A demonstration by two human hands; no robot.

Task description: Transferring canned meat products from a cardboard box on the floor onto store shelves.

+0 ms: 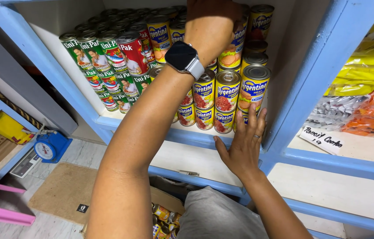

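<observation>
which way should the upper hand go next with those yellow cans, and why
Probably straight down, to seat what the left hand is reaching onto on top of the stacked yellow cans. That hand is at the top cans, while the right hand braces the bottom row at the shelf edge, steadying the stack.

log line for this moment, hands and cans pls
left hand: reaching up onto top stacked yellow-label cans | right hand: flat against bottom cans at shelf edge | green and red cans: untouched, left
</observation>
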